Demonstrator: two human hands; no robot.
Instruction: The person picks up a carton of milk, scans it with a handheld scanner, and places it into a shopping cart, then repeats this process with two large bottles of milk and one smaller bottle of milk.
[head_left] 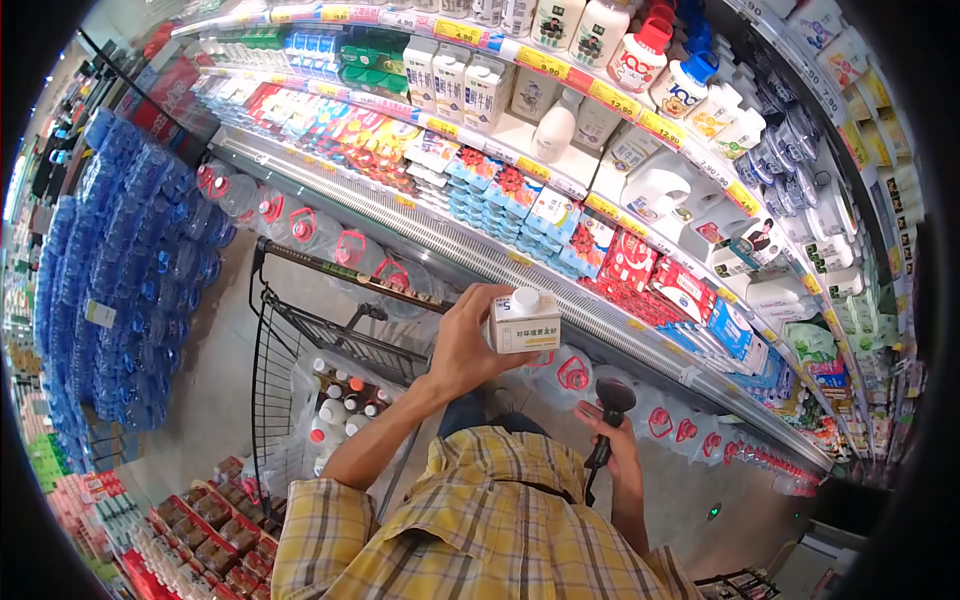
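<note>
A small white carton (526, 332) with a white round cap is gripped in my left hand (463, 345), its capped end facing up toward the camera. The thumb and fingers wrap around its left side. Lower and to the right, my right hand (622, 447) has its fingers around the handle of a black object with a rounded head (615, 396), which I cannot identify. Beyond the carton runs the refrigerated shelf edge (600, 308), with red boxes (630, 258) and blue-and-white packs (553, 212) behind it.
A black wire shopping cart (262, 400) with bagged bottles (345, 405) stands at my left. Large water bottles (305, 228) line the shelf base. Blue bottle packs (120, 270) are stacked far left, and boxed goods (205, 530) lie at the lower left.
</note>
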